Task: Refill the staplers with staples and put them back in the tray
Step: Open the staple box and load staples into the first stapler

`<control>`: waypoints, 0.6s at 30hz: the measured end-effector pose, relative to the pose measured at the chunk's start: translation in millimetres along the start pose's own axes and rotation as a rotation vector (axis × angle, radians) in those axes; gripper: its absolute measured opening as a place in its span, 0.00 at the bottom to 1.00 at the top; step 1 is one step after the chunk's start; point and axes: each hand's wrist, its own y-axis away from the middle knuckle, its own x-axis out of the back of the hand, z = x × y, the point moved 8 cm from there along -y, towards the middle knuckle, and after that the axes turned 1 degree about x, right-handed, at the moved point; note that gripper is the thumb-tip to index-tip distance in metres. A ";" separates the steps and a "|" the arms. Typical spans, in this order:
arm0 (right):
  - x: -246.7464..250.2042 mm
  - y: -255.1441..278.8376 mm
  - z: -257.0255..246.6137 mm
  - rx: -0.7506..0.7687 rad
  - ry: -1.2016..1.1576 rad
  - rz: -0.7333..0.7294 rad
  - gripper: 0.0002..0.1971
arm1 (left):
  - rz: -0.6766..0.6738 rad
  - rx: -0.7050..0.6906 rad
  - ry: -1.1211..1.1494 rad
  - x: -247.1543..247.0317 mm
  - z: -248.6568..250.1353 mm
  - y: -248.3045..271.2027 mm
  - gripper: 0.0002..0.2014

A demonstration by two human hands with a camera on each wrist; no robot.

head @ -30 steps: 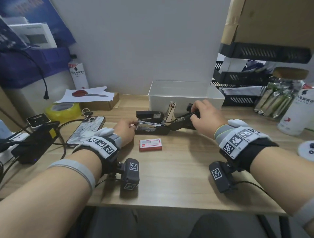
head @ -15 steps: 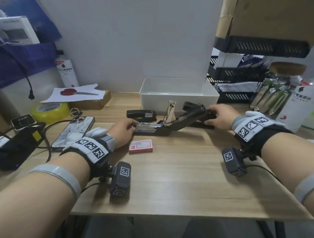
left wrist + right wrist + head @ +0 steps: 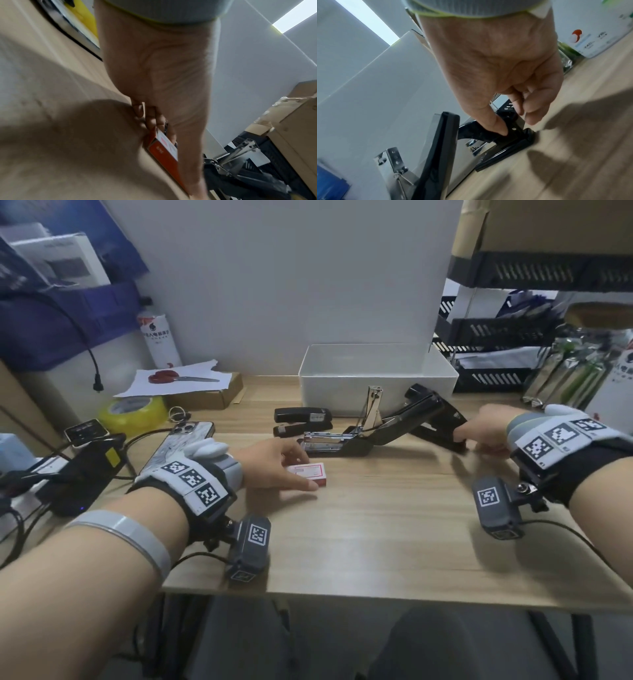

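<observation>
On the wooden desk (image 3: 376, 525), the opened stapler (image 3: 359, 436) lies at twelve o'clock before the white tray (image 3: 376, 392). The left hand (image 3: 274, 463) pinches the staple box (image 3: 310, 472), light and probably easily crushed; the right hand (image 3: 486, 429) presses the stiff, heavy-looking stapler's rear with curled fingers.

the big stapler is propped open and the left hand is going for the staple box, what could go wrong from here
1. The big stapler stands open with its sprung metal parts raised, steadied only by the right hand at its rear end; if that hand slips, it may snap shut or tip.
2. The left hand pinches the staple box by its edges; a loose hold could spill staples on the desk.
</observation>
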 end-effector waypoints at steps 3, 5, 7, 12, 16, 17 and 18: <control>-13.3 16.5 5.3 -0.017 -0.142 -0.080 0.09 | 0.052 -0.025 0.008 -1.4 3.5 2.3 0.21; -32.3 33.9 -7.1 0.048 -0.188 -0.197 0.09 | 0.104 -0.067 0.096 -0.8 10.8 2.1 0.19; -57.9 59.1 -34.9 0.160 -0.236 -0.353 0.13 | 0.157 -0.118 0.229 0.7 19.5 1.2 0.19; -103.2 100.8 -105.7 0.322 -0.761 -0.562 0.12 | 0.154 -0.182 0.567 -11.0 28.8 -9.7 0.22; -118.1 96.4 -123.1 0.356 -1.028 -0.500 0.08 | 0.136 -0.208 0.679 -15.1 22.3 -16.5 0.23; -120.3 91.9 -123.6 0.356 -1.069 -0.460 0.08 | 0.116 -0.216 0.702 -15.9 20.2 -18.5 0.22; -121.6 88.2 -123.2 0.353 -1.105 -0.427 0.08 | 0.088 -0.223 0.744 -16.7 19.0 -19.7 0.22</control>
